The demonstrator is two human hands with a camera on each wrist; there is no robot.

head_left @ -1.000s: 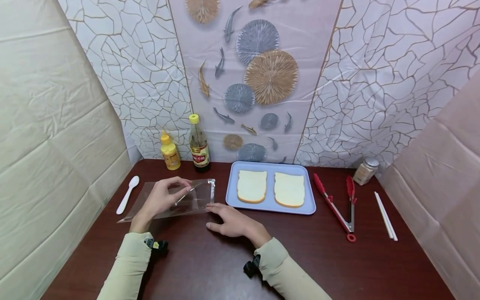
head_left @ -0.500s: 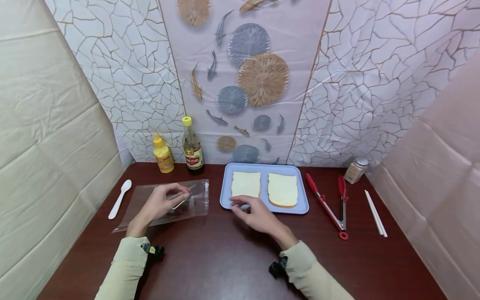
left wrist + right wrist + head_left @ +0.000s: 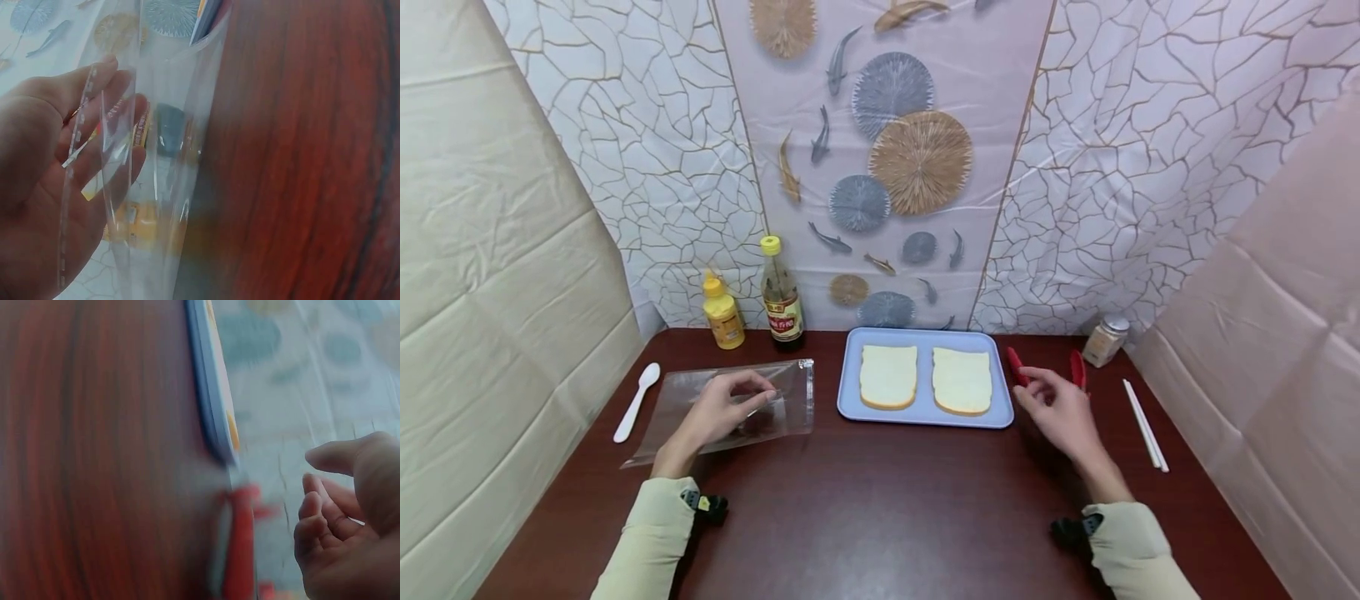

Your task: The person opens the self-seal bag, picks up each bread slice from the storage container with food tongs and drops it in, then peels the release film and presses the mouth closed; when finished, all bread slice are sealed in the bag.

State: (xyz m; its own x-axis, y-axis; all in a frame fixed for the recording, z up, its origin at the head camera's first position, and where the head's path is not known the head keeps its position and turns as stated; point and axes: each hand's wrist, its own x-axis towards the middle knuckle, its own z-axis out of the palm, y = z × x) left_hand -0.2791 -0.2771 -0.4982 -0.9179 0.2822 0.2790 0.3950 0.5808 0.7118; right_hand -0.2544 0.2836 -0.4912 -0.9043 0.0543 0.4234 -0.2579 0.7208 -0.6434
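A clear plastic zip bag (image 3: 796,400) lies on the left of the table. My left hand (image 3: 718,412) pinches its upper layer between thumb and fingers. In the left wrist view, the clear film (image 3: 169,219) hangs across the fingers. My right hand (image 3: 1063,414) is over the red-handled tongs (image 3: 1078,367), fingers loosely bent and nothing held; it hides most of them. The right wrist view is blurred, with a red part of the tongs (image 3: 240,544) apart from the fingers. Between the hands, a blue tray (image 3: 925,418) bears two bread slices (image 3: 888,375).
A white spoon (image 3: 636,404) lies left of the bag. Behind it stand a yellow squeeze bottle (image 3: 725,321) and a dark sauce bottle (image 3: 783,308). To the right are a seasoning jar (image 3: 1105,342) and white chopsticks (image 3: 1146,425). Patterned cloth walls enclose the table.
My right hand has let go of the bag's edge and moved right, past the tray, to the tongs. The left hand stays at the bag. The head view has shifted slightly.
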